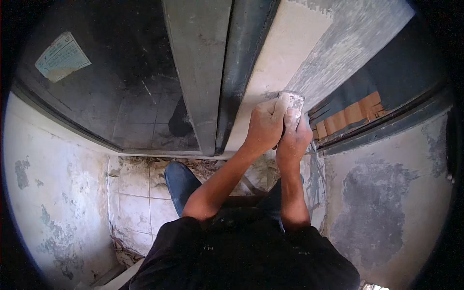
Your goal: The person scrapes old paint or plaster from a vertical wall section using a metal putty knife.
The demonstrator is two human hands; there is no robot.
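Both hands are on a scraper (296, 101) whose wide metal blade meets the face of a narrow wall strip. My right hand (294, 136) is closed around its lower part; the handle is mostly hidden by the fingers. From the left, my left hand (267, 121) grips it too, with whitish dust on the fingers. Cream paint (286, 43) covers the left side of the strip. To its right runs a scraped grey band (337, 54) with streaky marks, and the paint edge between them is ragged at the top.
A dark glass pane (137, 47) with a torn paper label (63, 58) stands left, beside a grey metal frame (203, 72). Brown tape (351, 114) sticks to the right pane. Low walls with flaking paint (373, 210) flank me. Debris lies on the tiled floor (132, 210).
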